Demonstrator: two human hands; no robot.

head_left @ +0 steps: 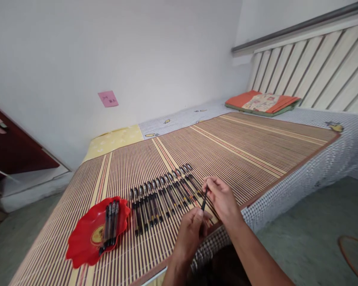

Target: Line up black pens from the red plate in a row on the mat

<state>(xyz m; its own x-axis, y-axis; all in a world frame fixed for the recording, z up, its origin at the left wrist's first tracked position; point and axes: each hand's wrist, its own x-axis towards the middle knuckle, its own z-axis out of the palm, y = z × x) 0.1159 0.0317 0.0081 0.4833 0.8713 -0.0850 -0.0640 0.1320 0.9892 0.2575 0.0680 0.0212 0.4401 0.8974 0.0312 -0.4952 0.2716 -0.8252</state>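
Close to the mat's front edge, my left hand [191, 228] pinches the lower end of a slim dark pen piece [204, 201]. The fingers of my right hand [221, 198] are closed on its upper end, so the piece slants between both hands. Just left of my hands, a row of pen barrels [162, 202] lies on the striped mat [241, 155]. A row of dark pen caps [158, 182] lies along their far ends. Further left, a red scalloped plate [83, 226] holds several capped pens [110, 224].
The mat covers a bed with a checked sheet [280, 198]. A folded orange and green cloth [262, 102] lies at the far right by the white slatted headboard [313, 65]. A pink note [108, 99] is on the wall. A cord [350, 254] lies on the floor.
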